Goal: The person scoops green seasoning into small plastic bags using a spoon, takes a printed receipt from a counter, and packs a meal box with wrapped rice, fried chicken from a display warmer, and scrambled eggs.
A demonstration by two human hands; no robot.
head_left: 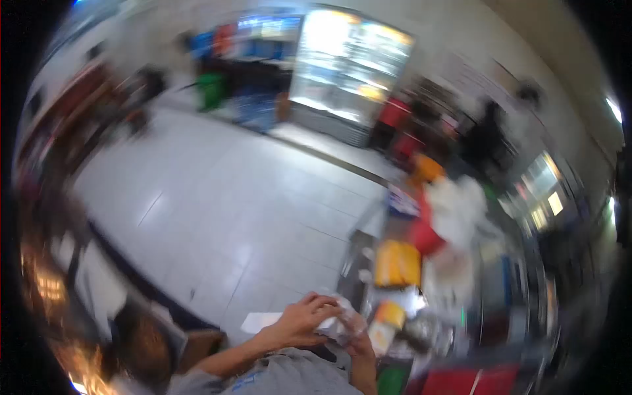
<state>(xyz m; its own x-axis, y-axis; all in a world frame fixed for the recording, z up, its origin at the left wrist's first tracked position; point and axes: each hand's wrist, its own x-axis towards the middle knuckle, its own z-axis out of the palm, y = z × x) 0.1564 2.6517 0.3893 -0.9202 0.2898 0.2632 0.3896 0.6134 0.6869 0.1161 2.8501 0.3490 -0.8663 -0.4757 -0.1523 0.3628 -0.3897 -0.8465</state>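
Note:
Both hands are together at the bottom centre, close to the grey shirt [296,370]. My left hand [304,320] reaches in from the left, its fingers bent over a whitish, translucent item [339,317]. On the other side of that item is my right hand [359,339], its fingers closed against it. Blur hides what the item is. Just right of the hands lie a yellow and white packet [388,319] and a crumpled clear plastic bag [431,331].
A cluttered counter runs up the right, with a yellow package [397,263], a red item [426,237] and white plastic bags [457,210]. A lit glass-door fridge [349,66] stands beyond the tiled floor [230,197]. Blurred people [490,128] are at the upper right.

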